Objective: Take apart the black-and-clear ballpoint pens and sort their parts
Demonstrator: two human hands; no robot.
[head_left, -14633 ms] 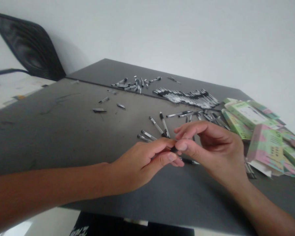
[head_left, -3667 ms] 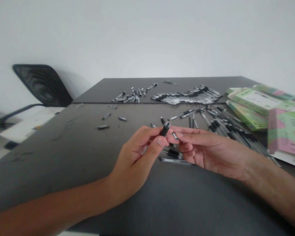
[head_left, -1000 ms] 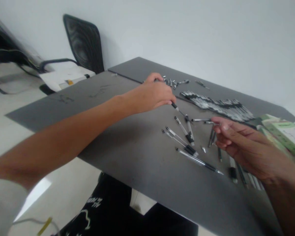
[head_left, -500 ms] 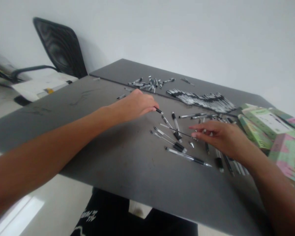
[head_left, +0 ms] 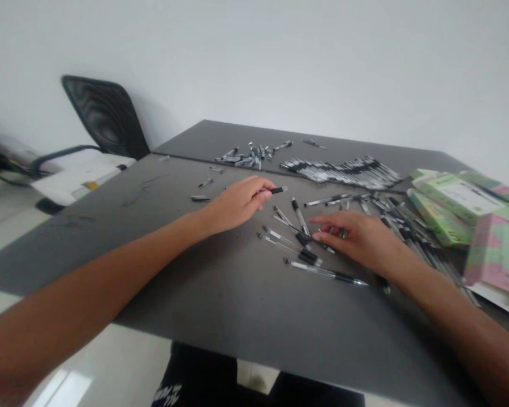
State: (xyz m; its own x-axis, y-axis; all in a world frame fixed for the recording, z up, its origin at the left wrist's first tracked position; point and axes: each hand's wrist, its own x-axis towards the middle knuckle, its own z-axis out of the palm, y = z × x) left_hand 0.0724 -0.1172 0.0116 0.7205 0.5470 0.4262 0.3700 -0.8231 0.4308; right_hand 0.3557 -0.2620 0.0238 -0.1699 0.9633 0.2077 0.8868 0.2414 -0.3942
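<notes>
My left hand (head_left: 248,199) is closed around a pen barrel (head_left: 277,190) with a black grip, its clear end pointing right, just above the table. My right hand (head_left: 356,234) is low over the table, thumb and forefinger apart, the other fingers curled and partly hidden. Its thumb tip meets the end of a thin dark pen refill (head_left: 289,225); I cannot tell whether it presses on it. Around it lie clear barrels with black grips, such as one barrel (head_left: 300,216), and parts (head_left: 309,257) nearer me. A whole pen (head_left: 326,272) lies in front of my right hand.
On the grey table (head_left: 203,282) a neat row of pens (head_left: 343,171) lies behind my hands. Further left is a heap of short pen parts (head_left: 248,155). Green and pink boxes (head_left: 453,200) stand at the right, beside more pens (head_left: 424,243). A black chair (head_left: 104,116) stands at the left.
My left hand has turned, so its barrel now points right and slightly up instead of down. My right hand has moved left along the refill. The view has shifted slightly.
</notes>
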